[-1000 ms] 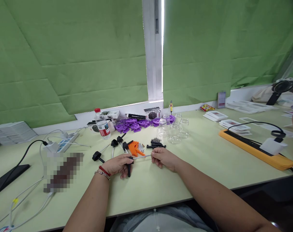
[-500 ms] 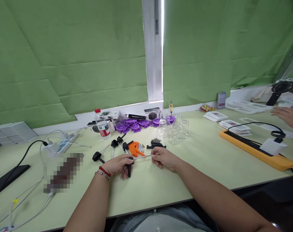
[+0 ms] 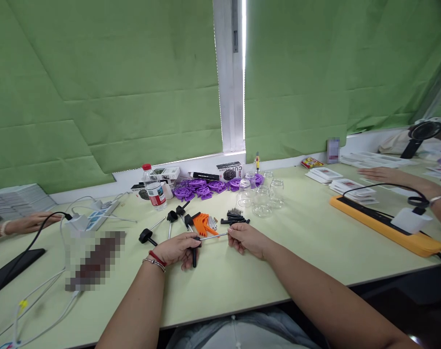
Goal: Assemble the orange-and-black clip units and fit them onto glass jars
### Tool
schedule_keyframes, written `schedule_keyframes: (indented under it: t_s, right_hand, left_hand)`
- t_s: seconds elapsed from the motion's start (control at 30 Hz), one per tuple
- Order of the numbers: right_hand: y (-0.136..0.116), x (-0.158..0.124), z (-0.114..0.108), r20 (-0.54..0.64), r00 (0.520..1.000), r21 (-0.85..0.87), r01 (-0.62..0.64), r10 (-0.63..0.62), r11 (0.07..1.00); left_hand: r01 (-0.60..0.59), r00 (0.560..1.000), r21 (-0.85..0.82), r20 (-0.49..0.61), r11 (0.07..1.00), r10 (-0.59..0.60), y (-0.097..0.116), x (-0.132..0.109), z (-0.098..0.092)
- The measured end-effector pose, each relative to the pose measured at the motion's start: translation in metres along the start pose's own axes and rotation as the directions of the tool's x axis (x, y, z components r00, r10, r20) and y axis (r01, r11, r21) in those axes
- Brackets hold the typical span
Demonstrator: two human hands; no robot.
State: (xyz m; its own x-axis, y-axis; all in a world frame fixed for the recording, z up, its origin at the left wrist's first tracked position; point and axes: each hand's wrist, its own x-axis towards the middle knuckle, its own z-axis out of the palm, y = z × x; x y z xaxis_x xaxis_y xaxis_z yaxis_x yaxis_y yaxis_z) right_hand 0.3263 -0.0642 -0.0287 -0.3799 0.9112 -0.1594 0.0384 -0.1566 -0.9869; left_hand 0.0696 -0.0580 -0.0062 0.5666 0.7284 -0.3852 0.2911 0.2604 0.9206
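My left hand is closed round a black T-shaped part with a handle that points down toward the table. From it a thin metal rod runs right to my right hand, whose fingertips pinch its far end. Just beyond my hands lie orange plastic pieces, small metal pins and black sticks with screws. Similar black parts with metal rods lie to the left of these. What the right fingertips cover at the rod's tip is hidden.
Behind stand purple plastic parts, clear glass cups and a water bottle. An orange power strip lies right; cables and a white power strip lie left. Other people's hands rest at both sides.
My hands and the rod stay almost still. A co-worker's hand at the right has reached further left over the white cards. Another person's hand has come in at the left edge.
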Motion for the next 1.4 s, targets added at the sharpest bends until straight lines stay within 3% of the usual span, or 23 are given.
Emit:
schedule_keyframes:
  t_s: [0.27, 0.87, 0.93, 1.0, 1.03, 1.07, 1.1, 1.13, 1.17, 1.2, 1.23, 1.27, 1.3, 1.33, 1.4]
  right_hand:
    - [0.003, 0.000, -0.002, 0.022, 0.999, 0.013, 0.047, -0.047, 0.999]
    - [-0.004, -0.003, 0.001, 0.048, 0.999, -0.028, 0.006, -0.005, 1.000]
    - [-0.003, -0.004, 0.001, 0.042, 0.999, -0.027, 0.031, -0.030, 0.999]
    - [-0.001, -0.003, 0.001, 0.036, 0.998, -0.020, 0.047, -0.047, 0.999]
    - [0.000, -0.003, 0.001, 0.037, 0.998, -0.017, 0.046, -0.046, 0.999]
    - [0.001, -0.002, 0.000, 0.042, 0.998, -0.014, 0.039, -0.039, 0.999]
    - [0.002, -0.002, 0.000, 0.047, 0.998, -0.014, 0.029, -0.029, 0.999]
    - [0.002, -0.001, -0.001, 0.051, 0.999, -0.017, 0.019, -0.018, 1.000]
    - [0.002, -0.001, -0.001, 0.055, 0.998, -0.024, 0.010, -0.009, 1.000]
    - [0.002, -0.001, -0.001, 0.057, 0.998, -0.031, 0.005, -0.003, 0.999]
    - [0.001, -0.001, -0.001, 0.059, 0.998, -0.039, 0.002, 0.000, 0.999]
    - [0.001, -0.001, 0.000, 0.061, 0.998, -0.046, 0.001, 0.002, 0.999]
    - [0.000, -0.001, 0.000, 0.062, 0.998, -0.052, 0.001, 0.003, 0.999]
    - [-0.001, -0.002, 0.000, 0.063, 0.998, -0.057, -0.001, 0.004, 0.998]
    - [-0.001, -0.003, 0.001, 0.062, 0.998, -0.062, -0.003, 0.007, 0.998]
  left_hand:
    - [0.004, 1.000, 0.009, -0.004, 1.000, -0.004, -0.001, 0.000, -0.001]
    - [-0.020, 1.000, 0.058, 0.011, 0.998, 0.019, 0.007, -0.006, 0.001]
    - [-0.057, 0.998, 0.055, -0.024, 0.997, 0.059, 0.010, -0.011, -0.003]
    - [-0.165, 0.973, 0.029, -0.157, 0.986, 0.167, 0.015, -0.016, -0.009]
    - [-0.246, 0.923, 0.019, -0.300, 0.969, 0.240, 0.017, -0.018, -0.014]
    - [-0.335, 0.819, 0.029, -0.486, 0.942, 0.306, 0.019, -0.021, -0.018]
    - [-0.410, 0.661, 0.062, -0.668, 0.910, 0.343, 0.021, -0.023, -0.024]
    - [-0.461, 0.462, 0.111, -0.817, 0.880, 0.345, 0.022, -0.025, -0.030]
    - [-0.467, 0.310, 0.152, -0.894, 0.871, 0.322, 0.022, -0.027, -0.036]
    - [-0.436, 0.204, 0.181, -0.934, 0.882, 0.293, 0.021, -0.029, -0.042]
    - [-0.384, 0.130, 0.198, -0.956, 0.902, 0.265, 0.019, -0.031, -0.049]
    - [-0.160, -0.008, 0.228, -0.973, 0.960, 0.230, 0.017, -0.033, -0.055]
    - [0.084, -0.048, 0.240, -0.968, 0.967, 0.245, 0.014, -0.033, -0.061]
    - [0.277, -0.048, 0.243, -0.963, 0.930, 0.266, 0.011, -0.033, -0.066]
    - [0.502, 0.020, 0.273, -0.952, 0.820, 0.305, 0.005, -0.031, -0.075]
